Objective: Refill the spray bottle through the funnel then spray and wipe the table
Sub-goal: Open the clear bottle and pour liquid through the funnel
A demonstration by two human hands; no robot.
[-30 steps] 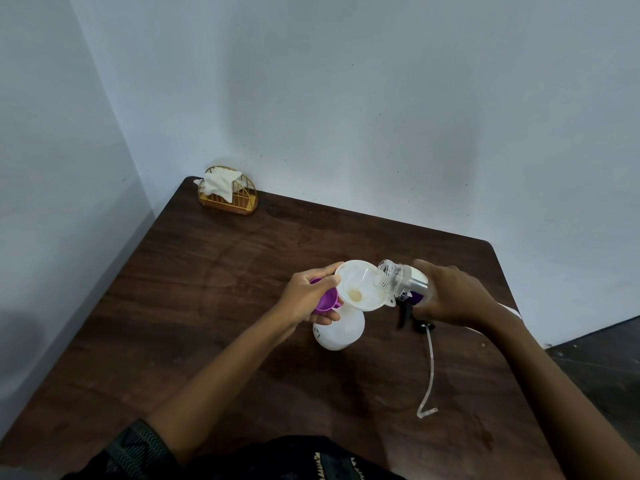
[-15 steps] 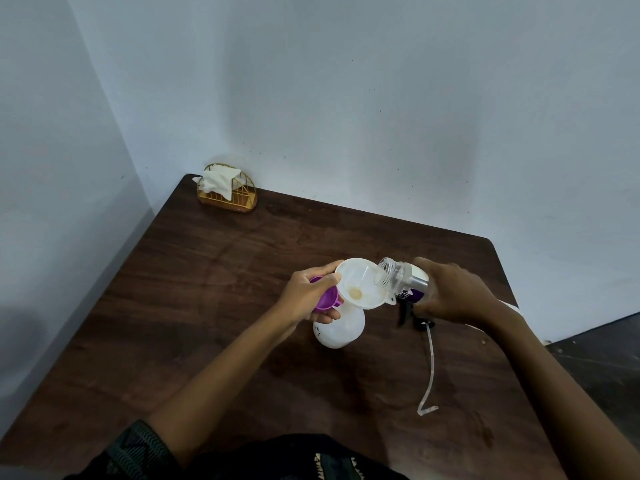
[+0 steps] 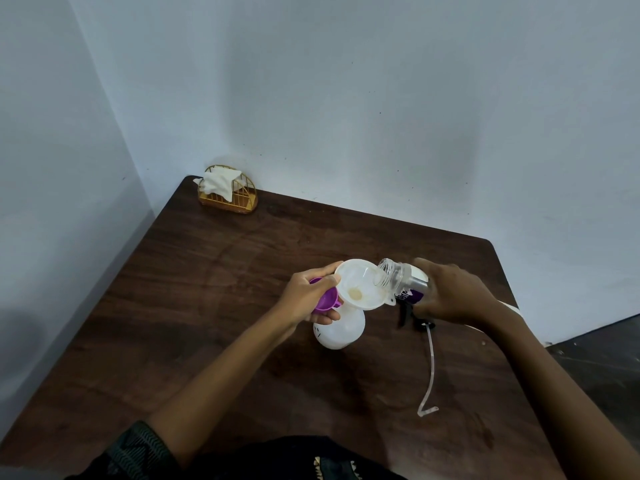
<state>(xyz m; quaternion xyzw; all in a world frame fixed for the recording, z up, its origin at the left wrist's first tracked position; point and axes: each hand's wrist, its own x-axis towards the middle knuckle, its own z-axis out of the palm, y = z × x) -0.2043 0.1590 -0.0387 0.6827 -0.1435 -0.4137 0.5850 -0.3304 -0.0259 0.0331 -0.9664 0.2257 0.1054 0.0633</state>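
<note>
Dark wooden table [image 3: 214,306] in a corner: your left hand [image 3: 308,296] pinches the funnel [image 3: 358,284] atop the spray bottle [image 3: 341,329]; your right hand [image 3: 453,292] grips a tipped refill bottle [image 3: 398,277] at the funnel's rim. Refilling is underway; spraying and wiping with the cloth [image 3: 218,180], far behind the funnel, remain.

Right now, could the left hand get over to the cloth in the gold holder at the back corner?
Probably not yet. The table between them is bare, but the left hand is steadying the funnel and holding a purple cap, and the cloth sits far off in its holder.
</note>
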